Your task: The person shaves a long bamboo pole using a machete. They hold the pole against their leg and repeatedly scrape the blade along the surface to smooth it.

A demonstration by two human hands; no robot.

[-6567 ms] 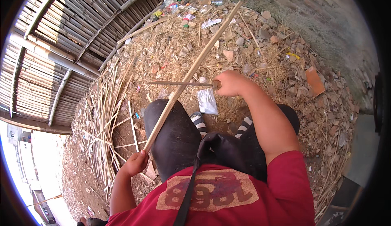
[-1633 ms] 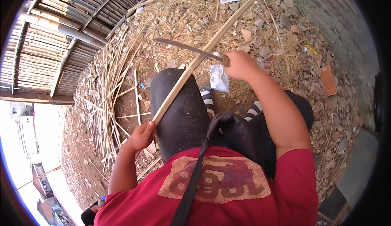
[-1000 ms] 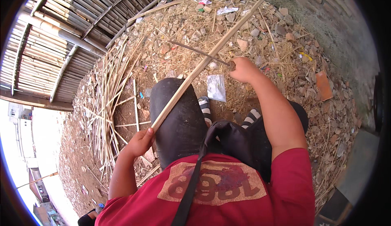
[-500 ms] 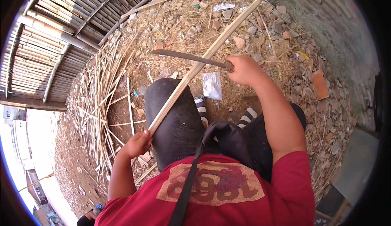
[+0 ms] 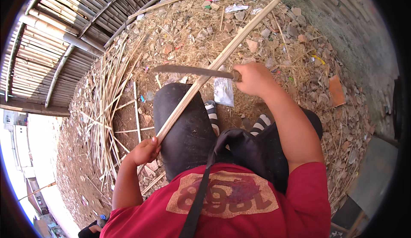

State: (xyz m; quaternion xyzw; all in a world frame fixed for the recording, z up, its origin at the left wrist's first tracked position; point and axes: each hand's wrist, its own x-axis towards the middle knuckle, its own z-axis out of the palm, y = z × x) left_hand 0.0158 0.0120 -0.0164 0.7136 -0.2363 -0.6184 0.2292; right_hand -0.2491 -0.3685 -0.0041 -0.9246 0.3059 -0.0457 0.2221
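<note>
A long pale bamboo strip slants from beside my left thigh up to the far right, resting across that thigh. My left hand is closed round its near end, thumb on top. In my right hand is the handle of a machete with a dark, worn blade. The blade lies crosswise over the strip near its middle, its tip pointing left; whether it cuts into the strip I cannot tell.
A heap of thin split bamboo strips lies on the ground at left. Behind it stands a bamboo-slat structure. Stones, straw and litter cover the ground, with a clear plastic bag by my feet. A wall runs along the right.
The machete has slid down the strip toward me, and my right hand has moved slightly left and nearer. The strip's far end has shifted a little to the right.
</note>
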